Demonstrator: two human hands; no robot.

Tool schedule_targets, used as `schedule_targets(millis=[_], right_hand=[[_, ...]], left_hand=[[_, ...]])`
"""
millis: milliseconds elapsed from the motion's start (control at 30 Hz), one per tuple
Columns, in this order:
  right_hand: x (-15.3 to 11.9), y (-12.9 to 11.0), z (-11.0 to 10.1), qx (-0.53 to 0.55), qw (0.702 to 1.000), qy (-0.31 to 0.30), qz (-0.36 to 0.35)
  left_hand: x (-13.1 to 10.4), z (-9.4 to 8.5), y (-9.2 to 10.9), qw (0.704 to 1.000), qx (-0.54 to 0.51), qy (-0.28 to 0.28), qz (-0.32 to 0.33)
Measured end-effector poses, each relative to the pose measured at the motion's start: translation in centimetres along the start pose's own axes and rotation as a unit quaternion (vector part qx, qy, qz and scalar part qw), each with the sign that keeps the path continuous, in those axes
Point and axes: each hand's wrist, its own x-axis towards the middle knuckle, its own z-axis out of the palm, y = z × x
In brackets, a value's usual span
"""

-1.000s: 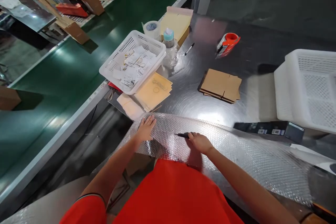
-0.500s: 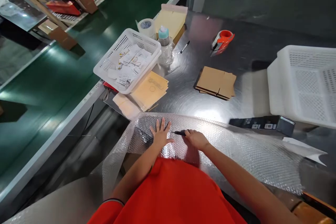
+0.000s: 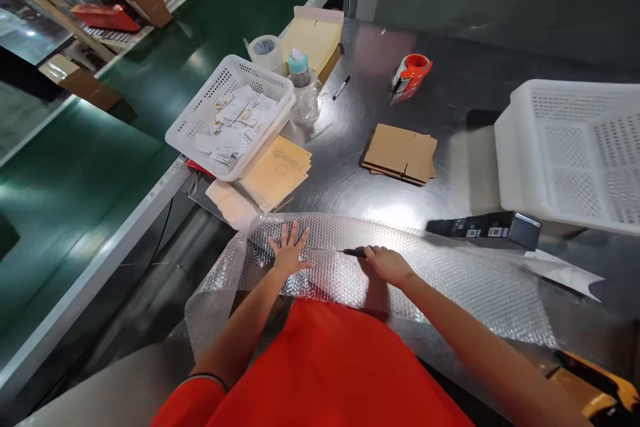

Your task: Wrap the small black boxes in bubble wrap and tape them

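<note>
Glare on tabletop [image 3: 350, 190] and bubble wrap [image 3: 330, 273]

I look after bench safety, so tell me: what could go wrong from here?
The slim dark tool in the right hand points toward the spread left hand; if its tip is sharp, a slip might hurt those fingers. The bubble wrap also hangs past the near left edge of the table, so it could slide or bunch if the left hand lifts.

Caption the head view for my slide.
Left hand spread on bubble wrap over a metal table, slim black pointed tool in the right hand's grip.
</note>
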Motion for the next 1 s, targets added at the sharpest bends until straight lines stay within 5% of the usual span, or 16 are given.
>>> schedule_targets(millis=[633,800,900,1000], right_hand=[[-3.2,4.3,2.1,-0.007,0.999,0.001,0.035],[-3.6,4.6,2.3,-0.007,0.999,0.0,0.039],[-3.6,4.6,2.4,-0.007,0.999,0.001,0.037],[-3.5,4.6,2.3,-0.003,0.999,0.004,0.032]], left_hand=[[-0.7,-1.9,-6.5,0.997,0.075,0.012,-0.017],[-1.4,-2.8,-8.9,0.992,0.116,0.054,-0.003],[-2.0,-3.4,-7.8,0.987,0.141,0.071,-0.001],[-2.4,-3.9,-2.9,0.99,0.122,0.073,-0.01]])
